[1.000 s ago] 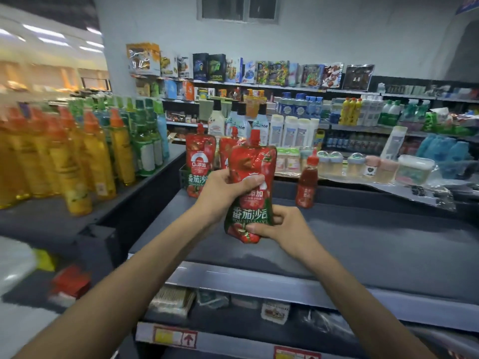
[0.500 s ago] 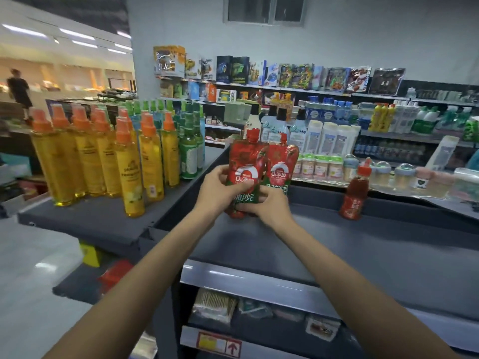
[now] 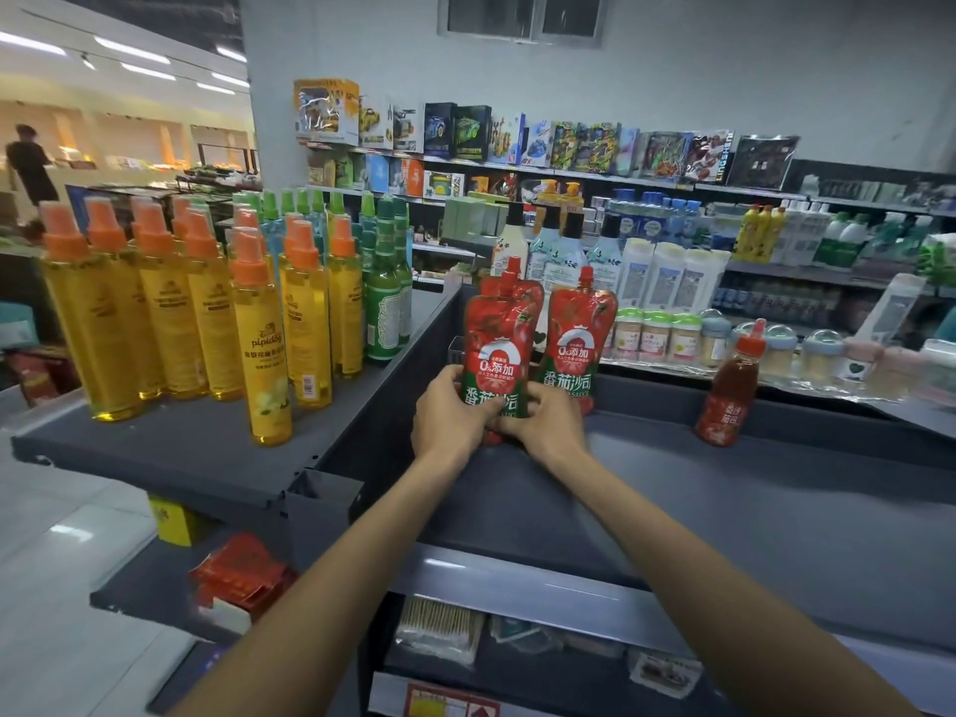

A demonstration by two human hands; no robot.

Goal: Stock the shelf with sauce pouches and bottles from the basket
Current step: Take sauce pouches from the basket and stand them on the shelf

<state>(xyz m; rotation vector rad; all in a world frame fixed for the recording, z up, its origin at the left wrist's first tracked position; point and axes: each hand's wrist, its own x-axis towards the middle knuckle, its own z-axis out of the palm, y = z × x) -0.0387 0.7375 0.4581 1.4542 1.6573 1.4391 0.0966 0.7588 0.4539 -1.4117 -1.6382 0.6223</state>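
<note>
A red tomato sauce pouch [image 3: 499, 349] with a red spout stands upright at the back left of the dark grey shelf [image 3: 724, 509]. My left hand [image 3: 449, 419] grips its lower left side and my right hand [image 3: 543, 425] grips its lower right corner. Another pouch stands close behind it, mostly hidden. A matching pouch [image 3: 578, 338] stands just to the right, touching or nearly touching. Further right a small red sauce bottle [image 3: 729, 390] with a red cap stands alone against the shelf's back ledge. The basket is out of view.
Yellow spray bottles [image 3: 258, 333] and green bottles [image 3: 385, 297] crowd the end shelf on the left. Small jars [image 3: 652, 336] and white bottles line the shelf behind. Lower shelves hold packets [image 3: 439, 628]. A person [image 3: 31, 168] stands far left.
Both hands carried the pouch forward and left from mid-air over the shelf and stood it upright beside the other pouches. My head turned left, bringing the yellow bottles into fuller view.
</note>
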